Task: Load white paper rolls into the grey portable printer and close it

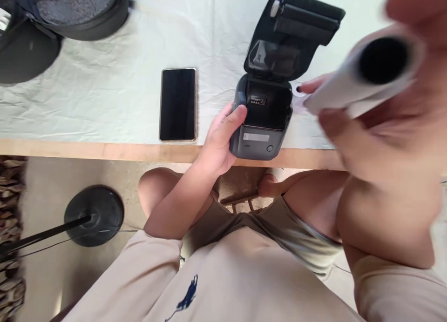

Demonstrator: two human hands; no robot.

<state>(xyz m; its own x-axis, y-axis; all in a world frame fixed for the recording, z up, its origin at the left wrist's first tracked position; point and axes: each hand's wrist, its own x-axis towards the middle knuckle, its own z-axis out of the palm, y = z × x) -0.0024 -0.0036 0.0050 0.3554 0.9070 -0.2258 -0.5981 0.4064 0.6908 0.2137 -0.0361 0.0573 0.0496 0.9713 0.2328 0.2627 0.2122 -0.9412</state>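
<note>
A small dark portable printer (256, 143) is at the table's front edge, its lid (296, 29) swung up and its inner compartment bare. My left hand (223, 136) grips the printer's left side, thumb on the rim. Close to the camera on the right, my right hand (394, 126) holds a white paper roll (349, 82) with a dark round core; both are blurred. Behind that roll, partly hidden, a small white round thing (298, 89) shows beside the printer.
A phone (178, 104) with a dark screen lies left of the printer on the pale cloth (139, 98). Dark sandals (84, 15) stand at the upper left. Below the wooden table edge (87, 150), a round black stand base (94, 215) rests on the floor.
</note>
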